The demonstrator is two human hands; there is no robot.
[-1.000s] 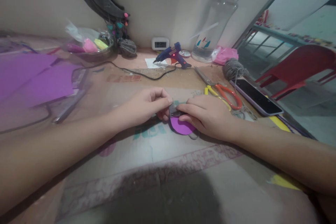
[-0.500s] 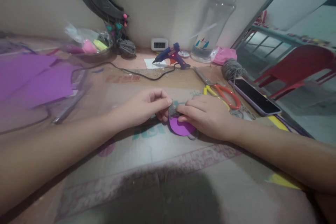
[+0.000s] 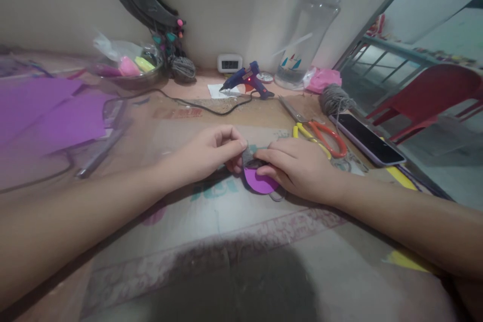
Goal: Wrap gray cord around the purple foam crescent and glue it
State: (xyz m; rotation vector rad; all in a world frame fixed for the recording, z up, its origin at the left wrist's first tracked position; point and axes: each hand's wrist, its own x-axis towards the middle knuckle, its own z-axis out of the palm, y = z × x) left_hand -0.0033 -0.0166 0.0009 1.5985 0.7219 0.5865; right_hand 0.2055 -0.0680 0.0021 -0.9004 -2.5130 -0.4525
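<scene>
A round purple paper piece point(image 3: 260, 182) is held between my two hands just above the table, its upper part wrapped or covered with grey yarn point(image 3: 246, 157). My left hand point(image 3: 223, 150) pinches the yarn-covered left edge between thumb and forefinger. From the other side, my right hand point(image 3: 296, 163) closes over the right part of the piece, thumb below and fingers on the grey band. A loop of grey yarn point(image 3: 278, 196) sticks out under the right hand. My fingers hide the rest of the piece.
Behind my hands lies a blue glue gun point(image 3: 245, 79), its red light lit and its cord trailing left. Orange-and-yellow scissors point(image 3: 320, 136), a yarn ball point(image 3: 335, 99) and a phone point(image 3: 368, 138) sit to the right. Purple sheets point(image 3: 53, 115) lie left; a clear bottle point(image 3: 307, 35) stands behind.
My right thumb and fingers have shifted slightly on the purple piece, and a dark gap shows beneath the fingers. My left hand keeps its pinch almost unmoved.
</scene>
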